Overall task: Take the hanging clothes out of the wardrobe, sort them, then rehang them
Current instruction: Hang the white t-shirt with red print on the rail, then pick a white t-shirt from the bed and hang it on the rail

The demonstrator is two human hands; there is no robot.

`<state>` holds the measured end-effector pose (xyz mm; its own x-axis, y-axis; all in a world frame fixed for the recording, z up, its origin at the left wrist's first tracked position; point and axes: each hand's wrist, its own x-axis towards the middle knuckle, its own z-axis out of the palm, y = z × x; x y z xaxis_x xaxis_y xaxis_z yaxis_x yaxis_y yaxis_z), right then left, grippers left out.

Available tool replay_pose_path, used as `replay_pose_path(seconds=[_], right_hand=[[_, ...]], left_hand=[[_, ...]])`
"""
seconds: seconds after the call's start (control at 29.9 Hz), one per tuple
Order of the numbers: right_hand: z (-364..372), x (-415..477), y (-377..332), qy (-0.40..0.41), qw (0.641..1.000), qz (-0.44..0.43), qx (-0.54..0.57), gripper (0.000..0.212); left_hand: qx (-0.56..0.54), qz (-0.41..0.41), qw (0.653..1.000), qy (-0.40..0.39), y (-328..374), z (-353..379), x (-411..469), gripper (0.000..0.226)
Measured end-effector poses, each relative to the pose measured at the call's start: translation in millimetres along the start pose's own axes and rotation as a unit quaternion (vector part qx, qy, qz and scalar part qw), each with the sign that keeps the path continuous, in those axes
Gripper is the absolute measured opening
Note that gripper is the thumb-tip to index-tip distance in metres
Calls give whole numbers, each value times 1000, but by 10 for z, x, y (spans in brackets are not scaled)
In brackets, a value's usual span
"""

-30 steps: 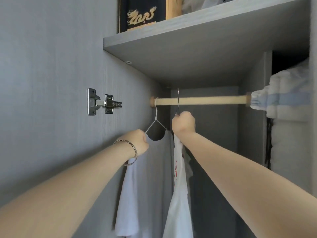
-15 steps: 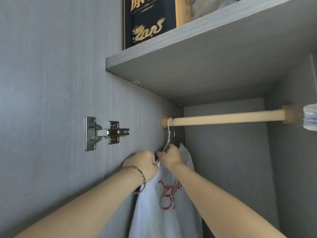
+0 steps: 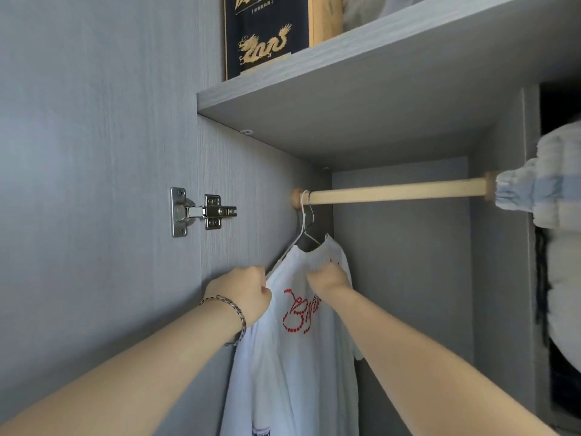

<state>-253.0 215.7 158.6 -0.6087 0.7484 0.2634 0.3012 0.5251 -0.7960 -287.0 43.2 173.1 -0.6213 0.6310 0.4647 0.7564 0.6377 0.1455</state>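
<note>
T-shirt, white with red dotted lettering, hangs at the far left end of the wooden rail, close against the grey side wall. Two hanger hooks sit over the rail there, side by side. Left hand, braided bracelet on its wrist, has fingers curled tight on the shirt's left shoulder edge. Right hand pinches the fabric just below the collar, right side. Metal hinge on the side wall, left of the rail end. Shelf above carries a black box with a gold dragon. Folded pale bedding far right, touching the rail's right end.
</note>
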Motion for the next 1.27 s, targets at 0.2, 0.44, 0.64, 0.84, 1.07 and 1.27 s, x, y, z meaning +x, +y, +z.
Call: replay_pose_path(seconds=[0.2,0.44,0.64,0.84,1.07,1.27], right_hand=[[-66,-868,280,-57,995,86,-7,19],[-328,-2333,541,-89,977,181,-68,20],[-660,-3947,906,-95,934,332,-92,19],[-1355,-5964,1463,-6,901,402,-164,17],[-2082,-8896,1872,87,812,543,-197,32],[-2602,-11519,1809,203,663,688,-214,28]], left_hand=[[41,37,991,-118,42,115,-471,16],[-36,158,958,-236,185,311,-1291,14],[-63,302,905,-293,696,425,-2425,14],[-76,457,826,-320,1734,288,-3966,13],[-73,630,701,-326,3069,23,-6365,19],[-113,729,579,-347,4198,-500,-8582,9]])
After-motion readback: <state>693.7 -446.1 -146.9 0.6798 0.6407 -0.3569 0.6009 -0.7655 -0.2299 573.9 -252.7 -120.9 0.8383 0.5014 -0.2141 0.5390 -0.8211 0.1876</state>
